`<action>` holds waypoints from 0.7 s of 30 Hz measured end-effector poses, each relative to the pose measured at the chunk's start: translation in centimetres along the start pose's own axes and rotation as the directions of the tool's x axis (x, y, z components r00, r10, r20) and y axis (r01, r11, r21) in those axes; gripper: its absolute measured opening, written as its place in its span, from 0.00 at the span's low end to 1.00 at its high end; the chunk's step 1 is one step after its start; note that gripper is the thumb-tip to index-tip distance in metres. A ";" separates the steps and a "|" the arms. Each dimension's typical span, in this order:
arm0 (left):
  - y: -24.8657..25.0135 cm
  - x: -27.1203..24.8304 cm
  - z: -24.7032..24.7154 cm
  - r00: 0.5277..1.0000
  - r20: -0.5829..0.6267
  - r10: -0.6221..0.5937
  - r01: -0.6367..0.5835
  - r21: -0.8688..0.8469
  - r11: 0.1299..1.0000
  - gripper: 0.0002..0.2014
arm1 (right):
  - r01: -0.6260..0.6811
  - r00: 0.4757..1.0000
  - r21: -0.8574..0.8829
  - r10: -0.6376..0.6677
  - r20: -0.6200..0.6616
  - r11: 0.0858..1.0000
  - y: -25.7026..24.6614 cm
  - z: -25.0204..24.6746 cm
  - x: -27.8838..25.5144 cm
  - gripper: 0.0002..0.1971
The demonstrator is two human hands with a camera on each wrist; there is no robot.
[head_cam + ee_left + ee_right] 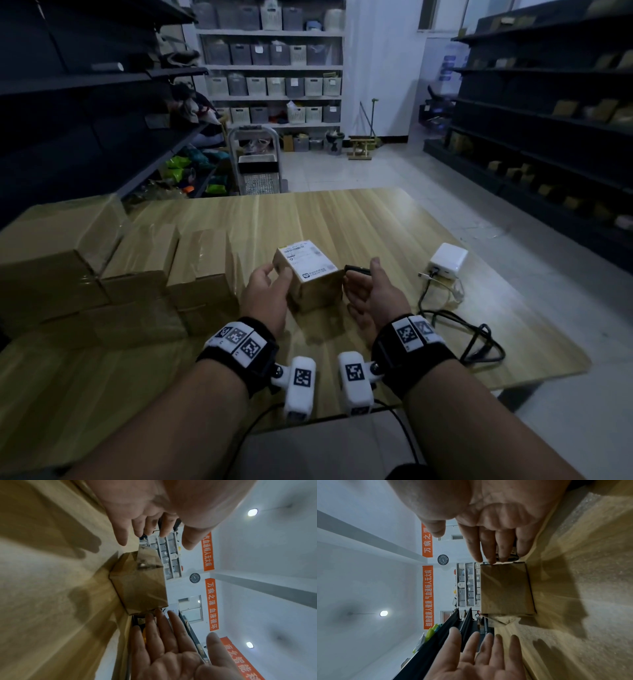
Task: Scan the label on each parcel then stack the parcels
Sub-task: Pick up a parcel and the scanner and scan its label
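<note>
A small cardboard parcel [317, 291] stands on the wooden table [394, 222], its white label [305, 257] facing up. My left hand [274, 275] is at its left side with fingers spread and straight; the wrist views show a small gap between them and the parcel [140, 584]. On the other side, my right hand [359, 279] is held palm inward, and its straight fingertips [489, 561] touch the parcel's edge [505, 588]. Neither hand grips anything. A black scanner [358, 270] lies just behind the right hand.
Taped cardboard parcels [85, 267] are piled along the table's left side, close to my left forearm. At the right of the table sits a white adapter box [447, 262], with black cables [472, 339] looping toward the right edge. Dark shelving lines both sides of the room.
</note>
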State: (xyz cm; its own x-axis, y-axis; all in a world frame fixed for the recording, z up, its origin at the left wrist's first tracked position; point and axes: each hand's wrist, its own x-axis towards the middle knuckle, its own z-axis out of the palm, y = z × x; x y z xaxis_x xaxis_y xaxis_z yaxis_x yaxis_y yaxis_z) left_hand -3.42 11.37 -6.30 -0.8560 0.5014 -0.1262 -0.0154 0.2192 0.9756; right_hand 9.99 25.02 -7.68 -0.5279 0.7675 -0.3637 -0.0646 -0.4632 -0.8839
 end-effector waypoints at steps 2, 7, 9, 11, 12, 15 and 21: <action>-0.6 0.8 0.6 0.998 0.037 -0.050 0.050 -0.013 0.999 0.32 | -0.005 1.000 0.015 0.005 0.001 1.000 0.1 0.0 0.2 0.33; -2.1 2.2 1.7 0.987 0.132 -0.094 0.103 -0.062 0.993 0.29 | 0.006 1.000 0.061 -0.007 0.007 0.998 0.4 0.1 -0.1 0.33; -2.5 2.3 1.6 0.988 0.146 -0.053 0.055 -0.007 0.998 0.15 | 0.100 0.993 0.084 -0.094 -0.078 0.991 -0.8 -0.2 -0.6 0.28; -3.5 3.0 1.6 0.986 0.155 -0.064 0.066 -0.010 0.998 0.20 | 0.207 0.963 0.055 -0.193 -0.186 0.977 -2.6 -1.0 -0.6 0.24; -3.7 3.2 1.6 0.981 0.169 -0.091 0.102 -0.056 0.993 0.26 | 0.239 0.947 0.008 -0.231 -0.225 0.971 -3.4 -1.6 -0.5 0.23; -3.8 3.9 1.5 0.962 0.202 -0.182 0.234 -0.272 0.933 0.34 | 0.205 0.923 -0.153 -0.243 -0.299 0.967 -5.1 -3.0 0.4 0.17; -2.4 5.9 1.2 0.907 0.286 -0.308 0.395 -0.326 0.859 0.29 | -0.034 0.942 -0.573 -0.166 -0.293 0.819 -5.0 -3.9 2.4 0.34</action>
State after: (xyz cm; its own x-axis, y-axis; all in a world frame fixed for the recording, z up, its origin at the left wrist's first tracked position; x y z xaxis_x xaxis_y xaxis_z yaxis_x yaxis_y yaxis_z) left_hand -7.77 14.82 -9.57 -0.6239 0.6270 -0.4665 -0.5197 0.1130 0.8469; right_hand 12.38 30.96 -5.27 -0.2382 0.9294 -0.2821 0.4507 -0.1515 -0.8797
